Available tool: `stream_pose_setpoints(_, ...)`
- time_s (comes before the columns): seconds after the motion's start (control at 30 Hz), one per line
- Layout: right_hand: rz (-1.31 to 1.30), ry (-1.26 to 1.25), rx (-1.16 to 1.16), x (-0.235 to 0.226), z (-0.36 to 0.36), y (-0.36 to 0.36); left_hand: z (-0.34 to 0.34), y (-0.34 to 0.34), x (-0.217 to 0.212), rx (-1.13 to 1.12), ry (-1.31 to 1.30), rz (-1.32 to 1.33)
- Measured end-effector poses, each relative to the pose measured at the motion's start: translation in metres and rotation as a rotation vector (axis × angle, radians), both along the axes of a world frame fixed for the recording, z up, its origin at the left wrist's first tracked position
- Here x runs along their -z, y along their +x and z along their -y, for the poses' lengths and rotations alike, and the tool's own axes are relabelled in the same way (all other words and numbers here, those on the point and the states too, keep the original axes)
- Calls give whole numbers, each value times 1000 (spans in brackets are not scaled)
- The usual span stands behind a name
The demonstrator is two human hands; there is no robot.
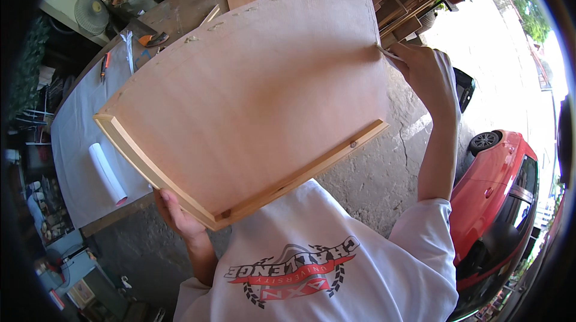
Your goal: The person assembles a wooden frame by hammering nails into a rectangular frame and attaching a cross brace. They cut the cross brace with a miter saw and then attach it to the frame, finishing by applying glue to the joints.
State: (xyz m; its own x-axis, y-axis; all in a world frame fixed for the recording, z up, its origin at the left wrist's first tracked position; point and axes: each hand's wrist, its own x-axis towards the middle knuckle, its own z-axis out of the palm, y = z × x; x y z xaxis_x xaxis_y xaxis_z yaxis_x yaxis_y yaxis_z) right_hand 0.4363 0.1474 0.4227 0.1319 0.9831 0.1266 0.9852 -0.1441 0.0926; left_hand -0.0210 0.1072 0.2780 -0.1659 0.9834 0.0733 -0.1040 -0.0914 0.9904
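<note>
A large thin plywood panel (258, 82) is held up tilted before my chest. Pale wooden strips (312, 172) run along its near and left edges. Lumpy yellowish smears, like glue, dot its far edge, and a few show along the right edge. My left hand (178, 214) grips the panel by the left strip close to the near corner, thumb on top. At the right edge, my right hand (420, 64) is closed in a pinch on a thin pale stick (391, 55), its tip touching the panel's rim. The fingertips are partly hidden.
Behind the panel stands a workbench (186, 7) partly covered by white paper (78, 124). On it lie a paper roll (108, 172), a cutter knife (105, 67) and an orange-handled tool (153, 40). A fan (92, 14) stands far left, wooden frames (408, 10) far right, a red car (492, 196) right.
</note>
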Motion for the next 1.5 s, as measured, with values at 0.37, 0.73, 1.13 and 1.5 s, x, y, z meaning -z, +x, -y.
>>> stream_pose_setpoints(0.37,-33,40,-79,11,2,2,-11,4,5,-62,-17,36)
stream_pose_setpoints(0.73,-120,-117,-100,7,8,13,-17,4,7,-78,35,69)
stream_pose_setpoints(1.13,-420,-222,-27,0,19,28,-22,1,13,-29,67,98)
stream_pose_setpoints(1.5,-393,-251,-9,1,27,37,-23,-3,15,-55,21,123)
